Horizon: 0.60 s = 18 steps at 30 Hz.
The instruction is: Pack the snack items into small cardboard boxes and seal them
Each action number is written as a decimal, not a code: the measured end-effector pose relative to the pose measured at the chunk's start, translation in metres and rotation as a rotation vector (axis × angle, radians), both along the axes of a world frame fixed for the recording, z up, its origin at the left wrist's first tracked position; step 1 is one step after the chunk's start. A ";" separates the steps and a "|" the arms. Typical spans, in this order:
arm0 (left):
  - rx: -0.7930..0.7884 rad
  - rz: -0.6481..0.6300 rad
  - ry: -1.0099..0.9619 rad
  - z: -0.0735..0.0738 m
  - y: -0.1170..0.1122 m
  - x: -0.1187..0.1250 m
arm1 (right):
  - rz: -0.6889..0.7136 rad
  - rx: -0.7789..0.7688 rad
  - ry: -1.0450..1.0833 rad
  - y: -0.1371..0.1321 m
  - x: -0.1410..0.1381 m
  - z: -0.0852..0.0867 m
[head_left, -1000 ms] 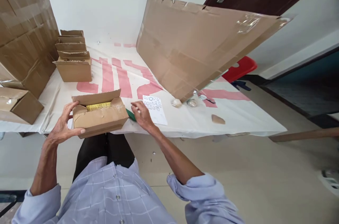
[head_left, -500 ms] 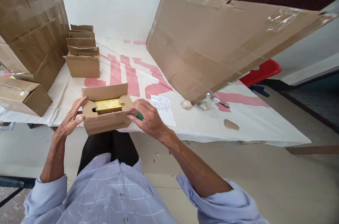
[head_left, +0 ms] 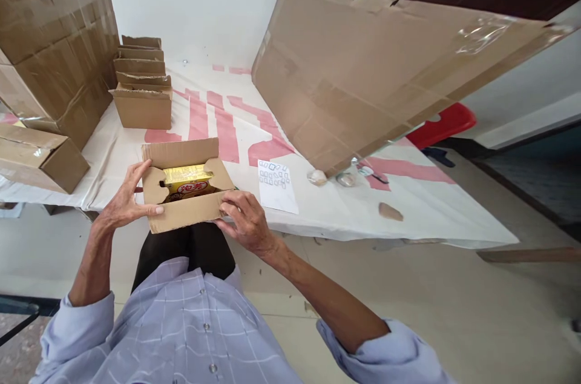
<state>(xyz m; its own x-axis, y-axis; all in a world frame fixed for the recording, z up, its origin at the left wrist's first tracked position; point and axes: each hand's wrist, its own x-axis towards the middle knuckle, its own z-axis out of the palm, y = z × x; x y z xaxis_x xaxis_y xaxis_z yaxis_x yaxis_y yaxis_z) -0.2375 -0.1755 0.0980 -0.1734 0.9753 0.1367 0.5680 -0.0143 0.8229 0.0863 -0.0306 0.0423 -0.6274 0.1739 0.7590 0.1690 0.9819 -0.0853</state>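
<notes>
A small open cardboard box [head_left: 184, 211] rests at the near edge of the table, its back flap up and side flaps folded partly in. A yellow packet with red print [head_left: 187, 180] lies inside. My left hand [head_left: 124, 199] grips the box's left end, thumb along the front wall. My right hand [head_left: 245, 220] grips the right end, fingers curled on the corner. No green marker shows in the right hand now.
A white sheet with small printed squares [head_left: 276, 185] lies right of the box. Stacked small cartons [head_left: 141, 84] and big taped boxes [head_left: 54, 39] stand at left. A large cardboard sheet [head_left: 363, 75] leans at right, small bits [head_left: 318, 177] beneath it. The table cloth [head_left: 318, 214] has red lettering.
My right hand came from the table beside the paper onto the box's right end. The green marker it held half a second ago is out of sight. The box's flaps now show more of the packet.
</notes>
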 end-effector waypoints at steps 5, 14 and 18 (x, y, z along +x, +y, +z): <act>-0.011 0.040 0.015 0.005 0.004 0.001 | 0.012 -0.130 -0.034 0.005 0.000 -0.006; -0.006 0.086 0.083 0.007 0.015 0.003 | -0.065 -0.254 -0.056 0.010 -0.012 0.007; 0.013 0.133 0.140 0.007 0.023 0.006 | -0.040 -0.269 -0.127 0.015 -0.013 0.016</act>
